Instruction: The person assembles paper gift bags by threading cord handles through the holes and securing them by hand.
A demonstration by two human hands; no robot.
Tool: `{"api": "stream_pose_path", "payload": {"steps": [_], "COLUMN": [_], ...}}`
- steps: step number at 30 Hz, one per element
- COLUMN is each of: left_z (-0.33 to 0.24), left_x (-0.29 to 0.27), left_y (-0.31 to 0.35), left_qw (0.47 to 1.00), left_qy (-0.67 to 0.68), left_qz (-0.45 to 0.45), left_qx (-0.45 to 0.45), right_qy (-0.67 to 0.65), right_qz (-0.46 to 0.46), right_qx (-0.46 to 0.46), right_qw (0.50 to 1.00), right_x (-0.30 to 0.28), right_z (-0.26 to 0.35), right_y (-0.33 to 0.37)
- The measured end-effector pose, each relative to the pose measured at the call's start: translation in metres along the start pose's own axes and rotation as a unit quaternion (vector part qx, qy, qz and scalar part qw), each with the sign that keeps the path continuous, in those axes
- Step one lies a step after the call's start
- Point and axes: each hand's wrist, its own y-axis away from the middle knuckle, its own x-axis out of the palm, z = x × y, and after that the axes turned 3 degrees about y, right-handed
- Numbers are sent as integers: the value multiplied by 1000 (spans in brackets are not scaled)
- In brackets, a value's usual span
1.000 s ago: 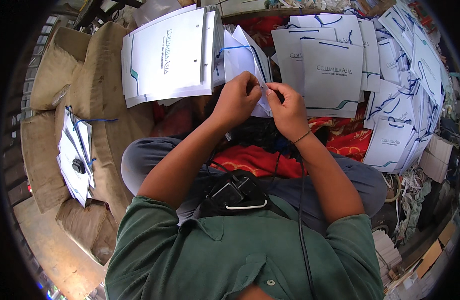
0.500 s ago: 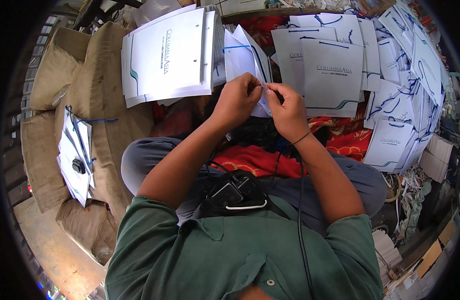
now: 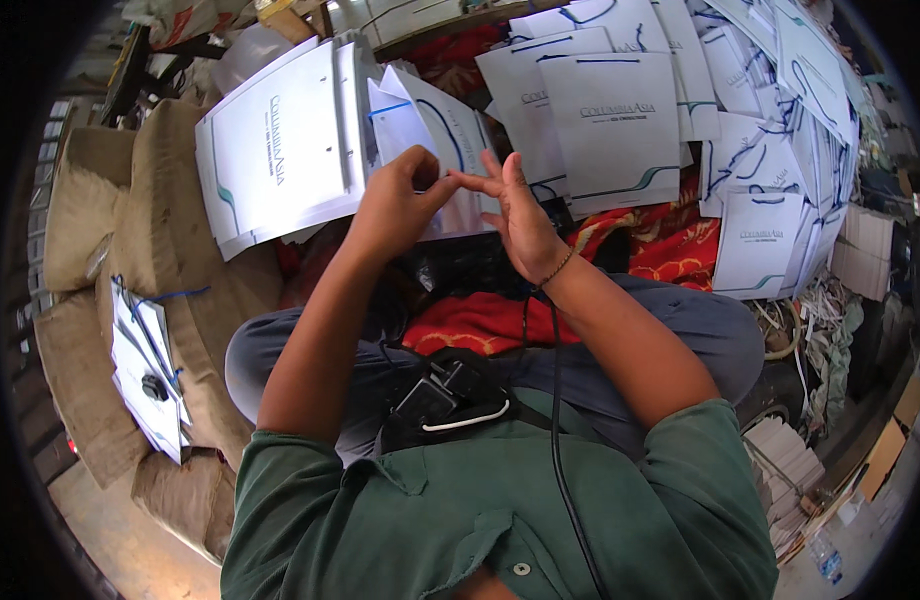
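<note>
In front of my hands stands a white paper bag [image 3: 445, 125], partly open, with a blue cord handle along its side. My left hand [image 3: 402, 203] is closed in a pinch over the bag's near edge; whatever lies between its fingertips is too small to make out. My right hand [image 3: 523, 218] has its fingers stretched apart, the index fingertip meeting the left hand's fingertips. The hands hide the bag's lower part.
A stack of flat white bags [image 3: 290, 140] without cords lies left of the hands. Many corded bags [image 3: 620, 125] lean at the right on a red patterned cloth [image 3: 675, 245]. A brown sofa [image 3: 170, 230] stands at left with several bags [image 3: 145, 350] and a small black object on them.
My right hand's fingers have spread from a pinch. My left hand stays pinched. The whole view has shifted, so the bags and hands appear farther left.
</note>
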Motion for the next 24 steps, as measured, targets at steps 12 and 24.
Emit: {"api": "stream_pose_path", "payload": {"steps": [12, 24], "left_z": [4, 8], "left_x": [2, -17], "left_y": [-1, -16], "left_qw": [996, 986], "left_qy": [-76, -108], "left_qz": [-37, -84], "left_qx": [-37, -94], "right_qy": [6, 219], "right_qz": [63, -286], "right_qx": [59, 72], "right_qw": [996, 930], "right_x": [-20, -188], "right_z": [13, -91], "right_y": [-20, -63]}}
